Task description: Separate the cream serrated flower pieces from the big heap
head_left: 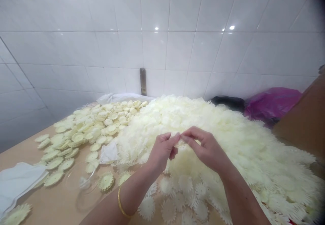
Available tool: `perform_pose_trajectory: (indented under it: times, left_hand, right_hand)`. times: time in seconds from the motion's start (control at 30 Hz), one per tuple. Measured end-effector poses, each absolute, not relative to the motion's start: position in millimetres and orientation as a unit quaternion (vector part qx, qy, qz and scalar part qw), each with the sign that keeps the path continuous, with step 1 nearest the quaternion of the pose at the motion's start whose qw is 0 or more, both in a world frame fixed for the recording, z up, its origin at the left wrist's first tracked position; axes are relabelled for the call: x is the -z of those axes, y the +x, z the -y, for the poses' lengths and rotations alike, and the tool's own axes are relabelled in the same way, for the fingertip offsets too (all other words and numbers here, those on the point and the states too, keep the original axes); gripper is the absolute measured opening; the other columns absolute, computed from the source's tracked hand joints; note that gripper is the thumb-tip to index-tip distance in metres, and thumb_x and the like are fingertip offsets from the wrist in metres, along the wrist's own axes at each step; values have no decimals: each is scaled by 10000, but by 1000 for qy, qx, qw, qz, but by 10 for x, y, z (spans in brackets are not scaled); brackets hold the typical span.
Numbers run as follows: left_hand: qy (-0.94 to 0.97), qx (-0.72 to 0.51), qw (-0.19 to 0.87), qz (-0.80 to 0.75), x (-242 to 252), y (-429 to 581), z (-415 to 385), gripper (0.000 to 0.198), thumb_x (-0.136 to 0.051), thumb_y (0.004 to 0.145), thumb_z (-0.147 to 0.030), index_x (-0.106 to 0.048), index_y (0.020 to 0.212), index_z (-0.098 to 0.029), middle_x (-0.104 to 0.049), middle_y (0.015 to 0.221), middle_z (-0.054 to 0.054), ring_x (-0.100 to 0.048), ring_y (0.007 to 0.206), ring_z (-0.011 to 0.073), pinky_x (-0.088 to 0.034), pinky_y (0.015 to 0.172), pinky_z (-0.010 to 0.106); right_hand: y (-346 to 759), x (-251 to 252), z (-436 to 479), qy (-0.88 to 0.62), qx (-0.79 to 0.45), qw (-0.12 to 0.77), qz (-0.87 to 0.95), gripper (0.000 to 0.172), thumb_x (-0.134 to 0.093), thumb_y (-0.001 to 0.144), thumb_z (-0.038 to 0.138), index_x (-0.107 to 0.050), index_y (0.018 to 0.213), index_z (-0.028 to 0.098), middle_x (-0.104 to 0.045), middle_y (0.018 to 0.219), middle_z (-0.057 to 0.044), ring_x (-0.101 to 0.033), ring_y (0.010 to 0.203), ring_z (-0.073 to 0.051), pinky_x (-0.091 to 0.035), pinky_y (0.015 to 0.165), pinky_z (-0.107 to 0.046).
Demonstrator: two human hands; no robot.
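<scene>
My left hand point(164, 150) and my right hand point(204, 148) meet above a big heap of white frilled plastic flower pieces point(228, 130). Both hands pinch with thumb and fingers pressed together around one small white flower piece point(180, 141) between them. A gold bangle point(122, 204) circles my left wrist. What exactly sits under the fingertips is partly hidden.
A spread of pale yellow flat flower discs point(86, 133) covers the wooden table point(50, 201) at the left. A clear glass bowl point(85, 184) and white cloth point(17, 181) lie at front left. A magenta bag point(271, 103) and a black object point(225, 101) sit by the tiled wall.
</scene>
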State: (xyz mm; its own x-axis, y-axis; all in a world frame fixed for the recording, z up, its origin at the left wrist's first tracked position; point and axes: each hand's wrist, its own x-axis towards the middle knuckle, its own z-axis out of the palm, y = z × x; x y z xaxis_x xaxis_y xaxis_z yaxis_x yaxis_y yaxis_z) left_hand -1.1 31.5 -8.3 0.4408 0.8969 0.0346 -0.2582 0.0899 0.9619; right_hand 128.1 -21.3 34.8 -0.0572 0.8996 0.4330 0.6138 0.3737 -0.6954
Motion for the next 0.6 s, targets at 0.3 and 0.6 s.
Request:
perform_pose_trajectory:
  times: [0.3, 0.6]
  left_hand:
    - [592, -400, 607, -348, 61, -13, -287, 396, -570, 685, -485, -421, 520, -158, -284, 443, -67, -337, 367, 45, -196, 358, 177]
    - [648, -382, 520, -405, 103, 43, -296, 484, -447, 726, -573, -443, 478, -158, -390, 422, -26, -399, 362, 71, -266, 362, 186]
  right_hand:
    - [1291, -378, 258, -558, -198, 369, 717, 161, -484, 806, 227, -613, 722, 180, -595, 707, -12, -540, 661, -136, -407, 612, -256]
    - [1184, -271, 244, -612, -127, 298, 721, 220, -430, 789, 195, -556, 610, 174, -553, 591, -26, -483, 519, -135, -308, 468, -244]
